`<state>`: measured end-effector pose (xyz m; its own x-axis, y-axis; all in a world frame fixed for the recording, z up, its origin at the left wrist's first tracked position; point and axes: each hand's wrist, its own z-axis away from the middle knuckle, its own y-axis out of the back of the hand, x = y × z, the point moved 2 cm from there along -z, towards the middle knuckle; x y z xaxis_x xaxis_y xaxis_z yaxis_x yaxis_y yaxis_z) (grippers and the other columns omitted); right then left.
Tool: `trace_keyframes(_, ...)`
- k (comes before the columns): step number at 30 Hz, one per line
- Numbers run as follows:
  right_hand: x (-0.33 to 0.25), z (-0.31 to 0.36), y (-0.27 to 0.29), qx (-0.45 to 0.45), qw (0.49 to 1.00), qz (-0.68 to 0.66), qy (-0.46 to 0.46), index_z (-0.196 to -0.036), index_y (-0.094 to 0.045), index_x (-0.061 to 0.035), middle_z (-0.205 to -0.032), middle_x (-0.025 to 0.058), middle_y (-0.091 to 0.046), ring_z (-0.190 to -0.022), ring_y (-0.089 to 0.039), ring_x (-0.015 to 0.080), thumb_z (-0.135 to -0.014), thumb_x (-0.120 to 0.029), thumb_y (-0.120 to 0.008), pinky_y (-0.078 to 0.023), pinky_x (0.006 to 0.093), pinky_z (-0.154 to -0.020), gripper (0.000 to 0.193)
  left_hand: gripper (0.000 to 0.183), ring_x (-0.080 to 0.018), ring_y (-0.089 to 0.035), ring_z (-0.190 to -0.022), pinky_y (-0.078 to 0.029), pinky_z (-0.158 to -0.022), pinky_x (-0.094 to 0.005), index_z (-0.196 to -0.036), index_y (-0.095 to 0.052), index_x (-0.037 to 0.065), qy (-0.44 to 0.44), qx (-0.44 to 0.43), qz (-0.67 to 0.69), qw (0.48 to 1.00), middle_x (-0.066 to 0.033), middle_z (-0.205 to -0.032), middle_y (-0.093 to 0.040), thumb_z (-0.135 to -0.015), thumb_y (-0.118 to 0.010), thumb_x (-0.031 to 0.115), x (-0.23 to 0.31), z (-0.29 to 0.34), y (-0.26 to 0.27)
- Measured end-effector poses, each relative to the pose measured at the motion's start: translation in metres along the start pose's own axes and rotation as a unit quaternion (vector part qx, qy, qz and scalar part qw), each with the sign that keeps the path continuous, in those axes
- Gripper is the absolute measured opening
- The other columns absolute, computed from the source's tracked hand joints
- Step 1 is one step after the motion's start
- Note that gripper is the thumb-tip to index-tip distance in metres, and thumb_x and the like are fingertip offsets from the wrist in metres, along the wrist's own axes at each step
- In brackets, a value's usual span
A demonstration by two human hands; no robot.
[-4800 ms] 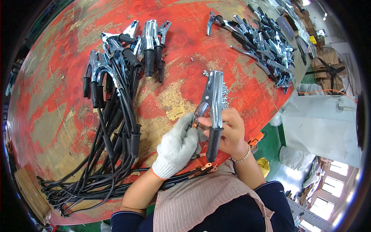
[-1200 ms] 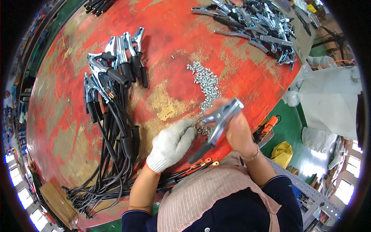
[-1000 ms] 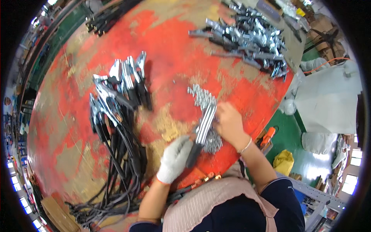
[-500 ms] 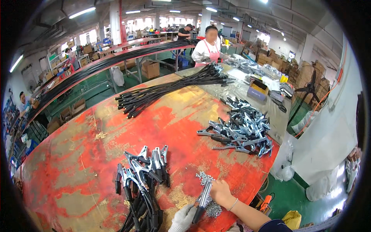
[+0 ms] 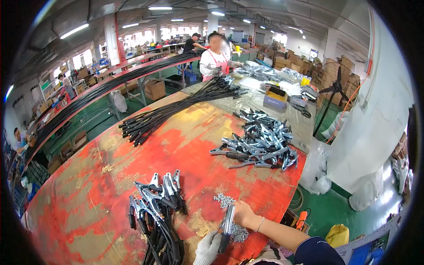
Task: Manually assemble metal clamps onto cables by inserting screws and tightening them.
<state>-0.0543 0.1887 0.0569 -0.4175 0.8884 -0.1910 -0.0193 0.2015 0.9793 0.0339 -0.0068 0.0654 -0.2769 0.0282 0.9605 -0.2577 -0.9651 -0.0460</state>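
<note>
My left hand (image 5: 208,248), in a white glove, is closed round the black handle of a silver spring clamp (image 5: 228,219) near the table's front edge. My bare right hand (image 5: 243,213), a beaded bracelet at its wrist, is bent in beside the clamp's metal part; its fingertips are hidden, and what they pinch does not show. Small silver screws (image 5: 224,200) lie just beyond the clamp, with a further heap of small metal parts (image 5: 239,234) under my right wrist. To the left rests a bunch of clamps fitted to black cables (image 5: 170,194).
A big pile of loose clamps (image 5: 265,141) lies at the right of the worn red table (image 5: 88,194). Farther back is a bundle of black cables (image 5: 176,106). An open box (image 5: 275,98) stands beyond. A person in a pink apron (image 5: 214,62) works at the far side.
The view has turned a little, so the scene sits farther left in the picture. The clamp stands slightly steeper in my left hand. My right hand stays beside it.
</note>
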Motion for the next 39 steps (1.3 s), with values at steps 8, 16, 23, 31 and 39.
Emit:
trace_keyframes(8,-0.041,0.017,0.044,-0.036,0.819,-0.558,-0.127,-0.105,-0.065,0.0005,-0.095,0.006,-0.069,-0.087,-0.063,0.0138,-0.087,-0.002,-0.058,-0.051,0.0316,-0.082,0.019,0.026,-0.013,-0.057,-0.067,-0.048,-0.061,-0.0305,-0.104,-0.063,0.0,-0.068,0.046,-0.11,0.99,-0.0092,-0.073,-0.061,-0.096,-0.055,0.023,0.021,0.004,0.015)
trace_keyframes(16,-0.049,0.039,0.023,0.026,0.618,-0.748,-0.239,-0.101,-0.06,0.0008,-0.09,0.0082,-0.067,-0.083,-0.065,0.0165,-0.087,0.006,-0.058,-0.053,0.0306,-0.074,0.015,0.027,-0.011,-0.058,-0.071,-0.048,-0.065,-0.0273,-0.115,-0.062,0.0,-0.034,-0.026,-0.084,0.996,-0.0065,-0.078,-0.063,-0.095,-0.053,0.017,0.034,0.003,0.011)
trace_keyframes(23,-0.047,0.049,0.004,-0.042,0.543,-0.817,-0.191,-0.103,-0.057,-0.0001,-0.096,0.0097,-0.065,-0.088,-0.065,0.021,-0.086,-0.001,-0.065,-0.053,0.0338,-0.074,0.019,0.023,-0.0149,-0.063,-0.065,-0.051,-0.063,-0.0302,-0.109,-0.061,0.003,-0.031,-0.044,-0.101,0.993,-0.0068,-0.076,-0.065,-0.094,-0.051,0.018,0.044,0.007,0.012)
trace_keyframes(31,-0.026,0.06,-0.009,-0.048,0.528,-0.809,-0.254,-0.109,-0.059,-0.0009,-0.092,0.0062,-0.063,-0.082,-0.06,0.0166,-0.094,-0.015,-0.055,-0.05,0.031,-0.073,0.021,0.031,-0.0262,-0.067,-0.068,-0.052,-0.063,-0.0364,-0.119,-0.06,0.007,-0.083,0.033,-0.211,0.973,-0.0139,-0.078,-0.066,-0.089,-0.056,0.016,0.035,-0.002,0.007)
trace_keyframes(39,-0.007,0.028,0.038,0.068,0.956,-0.27,-0.089,-0.098,-0.07,-0.0051,-0.088,0.0064,-0.063,-0.082,-0.061,0.0202,-0.085,-0.013,-0.067,-0.049,0.0327,-0.073,0.015,0.032,-0.0156,-0.06,-0.057,-0.047,-0.051,-0.0304,-0.123,-0.056,0.003,-0.005,0.103,0.08,0.992,-0.0073,-0.076,-0.065,-0.094,-0.052,0.016,0.025,-0.007,0.014)
